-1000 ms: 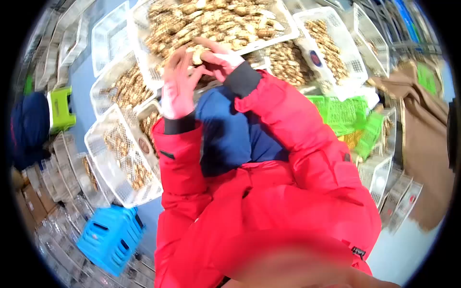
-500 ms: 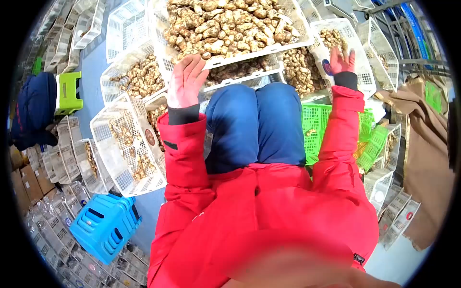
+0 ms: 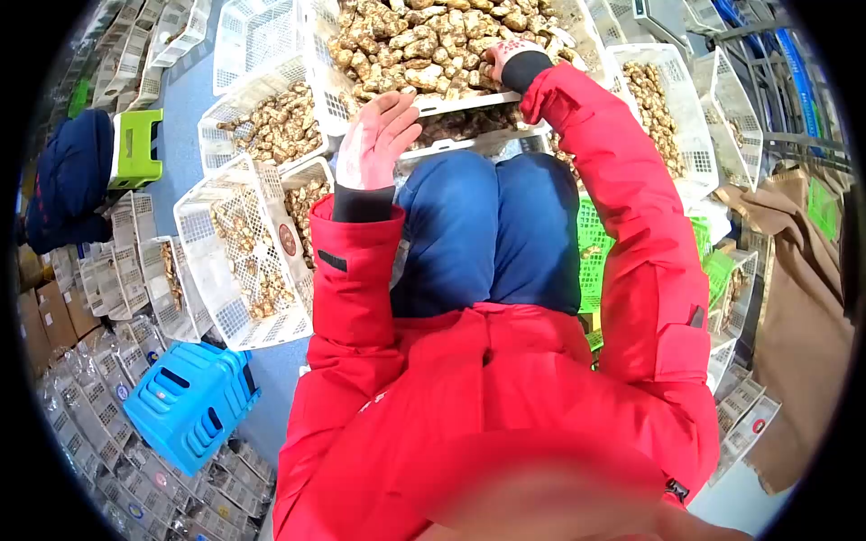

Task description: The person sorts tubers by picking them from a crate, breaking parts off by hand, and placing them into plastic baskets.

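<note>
A large white crate (image 3: 317,63) in front of my knees is heaped with brown-and-cream mushrooms (image 3: 433,45). Beside its near left corner my left hand (image 3: 377,137) is held up, palm turned inward, fingers stretched and holding nothing. My right hand (image 3: 510,52) is on the right part of the heap, its fingers bent down among the mushrooms; whether one is in its grasp is hidden. Under the big crate a lower crate (image 3: 478,142) shows darker mushrooms.
White baskets with smaller mushroom lots stand at left (image 3: 206,135), lower left (image 3: 203,270) and right (image 3: 695,149). Green baskets (image 3: 594,261) sit by my right thigh. A blue plastic stool (image 3: 191,406) is at lower left; brown cloth (image 3: 794,316) hangs at far right.
My right hand has moved left from the right-hand basket, where it was spread open, onto the big heap, and its fingers have bent. My left hand stays raised beside the crate.
</note>
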The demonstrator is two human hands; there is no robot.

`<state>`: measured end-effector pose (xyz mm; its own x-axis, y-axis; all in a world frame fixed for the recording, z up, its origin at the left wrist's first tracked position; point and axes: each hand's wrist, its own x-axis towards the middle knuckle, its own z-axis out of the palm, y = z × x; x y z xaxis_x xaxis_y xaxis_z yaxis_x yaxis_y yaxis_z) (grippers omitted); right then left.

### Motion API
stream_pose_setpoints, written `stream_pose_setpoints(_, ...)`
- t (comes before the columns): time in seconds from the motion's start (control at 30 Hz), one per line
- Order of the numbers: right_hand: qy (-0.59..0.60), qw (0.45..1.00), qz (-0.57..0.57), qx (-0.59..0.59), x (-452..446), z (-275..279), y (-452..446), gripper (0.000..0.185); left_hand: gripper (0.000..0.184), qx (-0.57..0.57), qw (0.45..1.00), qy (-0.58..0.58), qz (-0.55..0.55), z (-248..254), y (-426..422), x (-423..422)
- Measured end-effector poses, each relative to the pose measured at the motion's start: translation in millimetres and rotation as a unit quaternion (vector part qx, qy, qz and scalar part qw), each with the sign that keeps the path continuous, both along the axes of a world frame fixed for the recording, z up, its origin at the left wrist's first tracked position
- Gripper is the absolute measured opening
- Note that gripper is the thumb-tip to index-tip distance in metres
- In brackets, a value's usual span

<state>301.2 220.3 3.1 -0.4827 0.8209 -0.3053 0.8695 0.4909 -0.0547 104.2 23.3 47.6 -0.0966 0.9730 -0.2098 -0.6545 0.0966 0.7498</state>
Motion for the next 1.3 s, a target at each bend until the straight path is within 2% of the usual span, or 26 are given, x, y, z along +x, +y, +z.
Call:
stream_pose_setpoints(0.03,0.033,0.999,0.012,0.029,6,-2,-2,0.032,0.051,0.012,0.999,-0.023,-0.019,-3,1,2)
stream_pose_setpoints(0.07,0.056,0.998,-0.016,0.004,10,-2,-1,0.031,0.050,0.026,0.998,-0.046,-0.034,-7,1,4)
stream_pose_setpoints(0.1,0.089,0.996,0.002,-0.008,19,-1,2,0.030,0.050,0.041,0.996,-0.069,-0.045,-9,1,5)
stream_pose_setpoints(0.13,0.170,0.975,-0.076,-0.124,29,-19,12,0.030,0.052,0.007,0.999,-0.036,-0.038,-1,1,11)
stream_pose_setpoints(0.17,0.247,0.927,-0.154,-0.238,37,-41,23,0.031,0.052,0.003,0.999,-0.034,-0.039,-1,1,13)
stream_pose_setpoints(0.2,0.227,0.936,-0.118,-0.240,40,-43,25,0.038,0.052,-0.001,0.999,-0.032,-0.041,-2,2,14)
stream_pose_setpoints(0.3,0.061,0.998,-0.030,-0.015,9,2,-7,0.046,0.049,-0.019,0.998,-0.034,-0.044,-6,6,18)
stream_pose_setpoints(0.33,-0.009,0.999,-0.018,-0.031,-3,13,-12,0.051,0.048,-0.023,0.998,-0.033,-0.038,-5,7,21)
stream_pose_setpoints(0.37,-0.042,0.999,-0.002,-0.010,-5,-7,-4,0.052,0.047,-0.027,0.999,-0.031,-0.032,-5,7,23)
stream_pose_setpoints(0.43,-0.012,1.000,-0.011,0.012,-4,-9,2,0.048,0.050,-0.031,0.998,-0.032,-0.052,-6,6,20)
stream_pose_setpoints(0.5,0.128,0.984,-0.108,-0.065,2,18,-8,0.040,0.049,-0.028,0.998,-0.031,-0.043,-6,3,14)
stream_pose_setpoints(0.57,0.346,0.910,-0.136,-0.184,14,17,-7,0.035,0.049,-0.023,0.999,-0.017,-0.023,-6,1,10)
stream_pose_setpoints(0.6,0.477,0.790,-0.184,-0.337,24,18,-8,0.035,0.049,-0.033,0.999,-0.022,-0.026,-7,3,10)
stream_pose_setpoints(0.63,0.567,0.698,-0.129,-0.419,27,21,-11,0.041,0.048,-0.043,0.998,-0.027,-0.028,-10,5,10)
stream_pose_setpoints(0.7,0.662,0.588,-0.125,-0.447,30,24,-29,0.045,0.048,-0.008,0.995,-0.062,-0.078,-19,9,15)
stream_pose_setpoints(0.77,0.682,0.552,-0.149,-0.456,20,41,-51,0.048,0.046,0.020,0.990,-0.075,-0.117,-19,13,22)
stream_pose_setpoints(0.8,0.690,0.524,-0.109,-0.488,19,37,-53,0.049,0.046,0.019,0.988,-0.072,-0.133,-19,15,26)
stream_pose_setpoints(0.9,0.738,0.483,-0.157,-0.444,-8,66,-83,0.049,0.043,0.010,0.983,-0.081,-0.163,-18,25,31)
stream_pose_setpoints(0.93,0.744,0.471,-0.119,-0.458,-8,55,-81,0.052,0.042,0.007,0.984,-0.074,-0.162,-18,27,32)
stream_pose_setpoints(1.0,0.725,0.501,-0.076,-0.467,-2,31,-73,0.056,0.039,-0.005,0.986,-0.068,-0.152,-17,27,32)
stream_pose_setpoints(1.07,0.752,0.472,-0.074,-0.453,-14,46,-85,0.059,0.036,-0.018,0.989,-0.072,-0.131,-16,27,33)
stream_pose_setpoints(1.17,0.719,0.566,-0.073,-0.396,-20,41,-89,0.060,0.032,-0.030,0.991,-0.064,-0.117,-32,30,34)
stream_pose_setpoints(1.2,0.665,0.658,-0.063,-0.348,-21,42,-91,0.058,0.032,-0.027,0.990,-0.059,-0.122,-38,30,32)
stream_pose_setpoints(1.23,0.656,0.639,-0.079,-0.394,-22,50,-96,0.053,0.032,-0.025,0.990,-0.053,-0.127,-41,29,31)
stream_pose_setpoints(1.27,0.649,0.641,-0.100,-0.397,-23,50,-99,0.048,0.024,-0.082,0.994,0.003,-0.065,-13,24,38)
stream_pose_setpoints(1.3,0.641,0.658,-0.116,-0.377,-21,53,-102,0.045,0.024,-0.077,0.994,0.030,-0.065,-9,22,39)
